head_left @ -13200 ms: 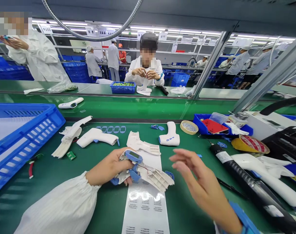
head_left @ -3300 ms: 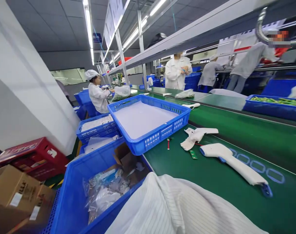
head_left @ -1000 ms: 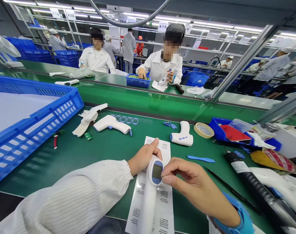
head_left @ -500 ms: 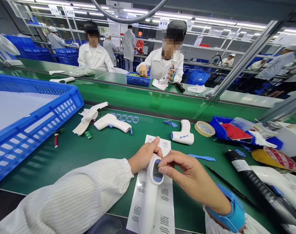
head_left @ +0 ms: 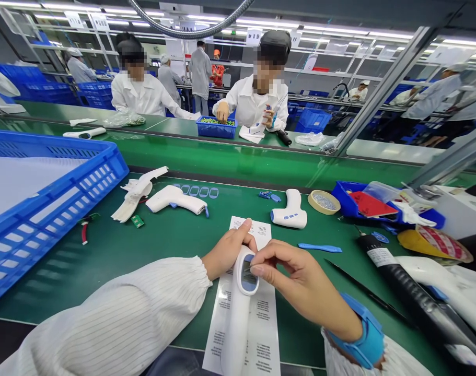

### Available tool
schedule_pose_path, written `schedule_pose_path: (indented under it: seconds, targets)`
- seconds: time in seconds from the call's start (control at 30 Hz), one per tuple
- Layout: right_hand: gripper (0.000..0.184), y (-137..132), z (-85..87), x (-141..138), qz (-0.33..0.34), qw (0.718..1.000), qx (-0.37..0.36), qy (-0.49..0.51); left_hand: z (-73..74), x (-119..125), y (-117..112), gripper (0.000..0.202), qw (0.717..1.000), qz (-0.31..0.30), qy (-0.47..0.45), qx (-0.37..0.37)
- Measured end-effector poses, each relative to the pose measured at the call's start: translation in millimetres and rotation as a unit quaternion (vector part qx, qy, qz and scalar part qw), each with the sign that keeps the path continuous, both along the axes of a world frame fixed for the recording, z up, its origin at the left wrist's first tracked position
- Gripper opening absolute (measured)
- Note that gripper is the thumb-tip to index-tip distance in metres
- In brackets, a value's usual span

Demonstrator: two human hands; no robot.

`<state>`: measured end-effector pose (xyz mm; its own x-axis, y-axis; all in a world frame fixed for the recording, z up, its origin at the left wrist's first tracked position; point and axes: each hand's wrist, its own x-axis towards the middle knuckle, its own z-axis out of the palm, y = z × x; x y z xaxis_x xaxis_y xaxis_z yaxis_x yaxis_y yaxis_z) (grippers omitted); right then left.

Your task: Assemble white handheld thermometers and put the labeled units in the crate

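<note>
A white infrared thermometer (head_left: 238,318) lies with its handle toward me over a printed label sheet (head_left: 266,318). My left hand (head_left: 227,251) is closed around the far side of its head. At the right edge of the small display (head_left: 247,275), framed in blue, the thumb and forefinger of my right hand (head_left: 296,277) are pinched together. Whatever is between those fingertips is too small to make out. Farther away lie another white thermometer (head_left: 290,211), one with an open front end (head_left: 177,200), and separated white shell parts (head_left: 138,193).
A blue crate (head_left: 65,219) stands on the left. At right are a tape roll (head_left: 324,202), a blue pry tool (head_left: 320,247), black tweezers (head_left: 365,287), a black electric screwdriver (head_left: 402,297) and a blue parts bin (head_left: 341,201). Co-workers sit across the green bench (head_left: 175,250).
The view has shifted slightly. Both hands keep their places on the thermometer, the right still pinching at the display edge. Across the bench, one co-worker's arm now reaches out sideways.
</note>
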<state>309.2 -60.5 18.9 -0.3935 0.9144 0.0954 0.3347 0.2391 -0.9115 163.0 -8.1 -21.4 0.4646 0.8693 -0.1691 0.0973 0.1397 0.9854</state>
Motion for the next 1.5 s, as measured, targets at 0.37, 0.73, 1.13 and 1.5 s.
schedule_pose_path:
  seconds: [0.37, 0.73, 1.13, 1.5]
  targets:
    - [0.007, -3.1, -1.1, 0.1, -0.008, 0.999, 0.024, -0.019, 2.3, 0.4, 0.0, 0.066, 1.000, 0.008, 0.010, -0.004]
    - [0.007, -2.9, 2.5, 1.2, -0.007, 1.000, 0.018, -0.002, 1.7, 1.5, -0.4, 0.066, 1.000, 0.012, 0.008, -0.013]
    - [0.008, -1.1, 4.9, 2.1, 0.009, 1.000, -0.011, 0.017, 2.4, 1.5, -0.3, 0.066, 1.000, 0.012, 0.013, -0.010]
    - [0.007, 0.0, 2.4, 1.2, -0.006, 1.000, 0.023, -0.016, 5.3, 0.7, -1.0, 0.067, 1.000, 0.011, 0.017, -0.009]
